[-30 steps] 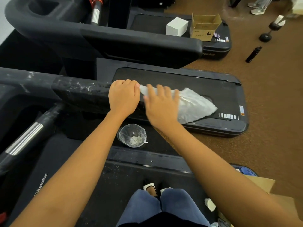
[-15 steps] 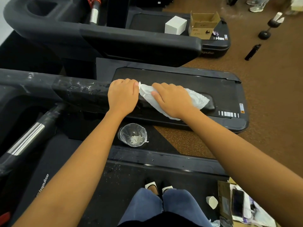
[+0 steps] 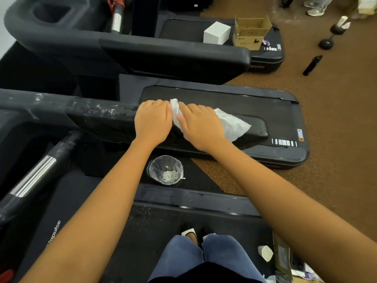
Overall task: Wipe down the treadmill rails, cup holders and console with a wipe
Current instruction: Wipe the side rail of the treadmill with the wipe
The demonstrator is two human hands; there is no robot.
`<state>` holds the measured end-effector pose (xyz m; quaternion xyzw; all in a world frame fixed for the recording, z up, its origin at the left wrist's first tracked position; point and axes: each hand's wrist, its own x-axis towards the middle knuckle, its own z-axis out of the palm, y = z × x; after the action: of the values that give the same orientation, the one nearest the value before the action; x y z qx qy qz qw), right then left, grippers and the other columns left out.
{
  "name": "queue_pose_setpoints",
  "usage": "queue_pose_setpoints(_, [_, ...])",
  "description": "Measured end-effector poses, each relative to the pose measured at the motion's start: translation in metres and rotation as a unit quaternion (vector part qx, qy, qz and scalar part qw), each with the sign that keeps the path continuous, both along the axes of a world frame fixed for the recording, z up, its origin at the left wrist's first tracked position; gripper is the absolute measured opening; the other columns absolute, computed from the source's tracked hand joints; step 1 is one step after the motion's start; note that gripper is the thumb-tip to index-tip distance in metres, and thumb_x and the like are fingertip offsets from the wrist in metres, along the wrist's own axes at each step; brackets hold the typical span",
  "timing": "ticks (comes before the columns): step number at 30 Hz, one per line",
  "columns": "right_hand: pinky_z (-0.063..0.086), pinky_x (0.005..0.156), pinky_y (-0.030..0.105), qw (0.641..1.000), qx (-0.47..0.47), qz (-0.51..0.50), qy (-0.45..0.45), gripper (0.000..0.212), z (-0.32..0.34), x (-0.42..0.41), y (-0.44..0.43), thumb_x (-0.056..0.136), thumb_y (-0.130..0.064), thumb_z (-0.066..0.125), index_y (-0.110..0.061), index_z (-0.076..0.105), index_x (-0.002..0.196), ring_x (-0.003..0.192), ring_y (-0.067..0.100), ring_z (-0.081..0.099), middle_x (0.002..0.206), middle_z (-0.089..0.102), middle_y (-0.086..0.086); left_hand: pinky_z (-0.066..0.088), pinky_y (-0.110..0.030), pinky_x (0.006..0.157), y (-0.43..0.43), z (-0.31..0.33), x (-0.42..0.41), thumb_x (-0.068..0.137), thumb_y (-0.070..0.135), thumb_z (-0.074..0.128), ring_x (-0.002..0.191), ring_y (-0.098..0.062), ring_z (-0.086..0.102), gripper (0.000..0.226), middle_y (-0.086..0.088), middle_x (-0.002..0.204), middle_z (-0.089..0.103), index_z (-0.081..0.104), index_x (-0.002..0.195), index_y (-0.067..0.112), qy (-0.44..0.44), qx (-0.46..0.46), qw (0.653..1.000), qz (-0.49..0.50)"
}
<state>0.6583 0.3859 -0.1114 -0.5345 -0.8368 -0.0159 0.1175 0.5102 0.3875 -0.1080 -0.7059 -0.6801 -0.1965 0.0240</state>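
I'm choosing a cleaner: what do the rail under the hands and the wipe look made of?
The rail looks like matte black moulded plastic or rubbery padding, with rounded edges and whitish smears. The wipe looks like thin white paper or nonwoven, crumpled and slightly translucent.

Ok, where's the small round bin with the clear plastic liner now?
Head view, centre: the plastic-lined round bin sits on the dark treadmill base, directly below the left hand that grips the smeared black rail.

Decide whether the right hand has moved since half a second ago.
Yes: the right hand slid back along the rail, away from its rounded end.
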Motion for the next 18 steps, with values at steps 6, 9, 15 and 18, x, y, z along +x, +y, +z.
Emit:
queue_pose_setpoints(6, [0.041,0.069,0.039,0.989,0.036,-0.140,0.020,0.031,-0.006,0.079,-0.013,0.096,-0.034,0.035,-0.014,0.046,0.075,0.069,0.029,0.053,0.072,0.053,0.004,0.043,-0.037,0.084,0.003,-0.003,-0.004,0.101,0.024,0.028,0.086,-0.022,0.062,0.044,-0.003,0.092,0.071,0.071,0.101,0.015,0.008,0.004,1.000,-0.026])
queue_pose_setpoints(9, [0.034,0.068,0.038,0.976,0.035,-0.216,0.008,0.037,-0.005,0.050,-0.004,0.095,-0.034,0.030,-0.013,0.048,0.071,0.071,0.030,0.055,0.072,0.055,0.007,0.042,-0.037,0.085,0.004,-0.005,-0.002,0.101,0.025,0.029,0.090,-0.023,0.061,0.042,-0.001,0.096,0.071,0.070,0.105,0.017,0.014,-0.002,1.000,-0.016])
queue_pose_setpoints(15, [0.030,0.059,0.035,0.995,-0.032,-0.039,-0.087,0.010,0.011,-0.006,0.009,0.094,-0.020,0.042,-0.015,0.050,0.092,0.066,0.026,0.044,0.078,0.044,0.003,0.038,-0.033,0.072,0.004,-0.007,-0.001,0.100,0.024,0.027,0.072,-0.018,0.056,0.042,0.000,0.075,0.062,0.065,0.085,0.014,0.018,-0.006,1.000,-0.008])
queue_pose_setpoints(18, [0.031,0.062,0.035,0.996,-0.005,-0.086,-0.032,0.023,0.004,0.020,0.003,0.097,-0.029,0.038,-0.014,0.044,0.081,0.068,0.028,0.050,0.078,0.051,0.005,0.040,-0.035,0.076,0.004,-0.005,-0.002,0.100,0.025,0.026,0.076,-0.021,0.059,0.044,-0.001,0.081,0.066,0.069,0.093,0.015,0.018,-0.003,1.000,-0.013])
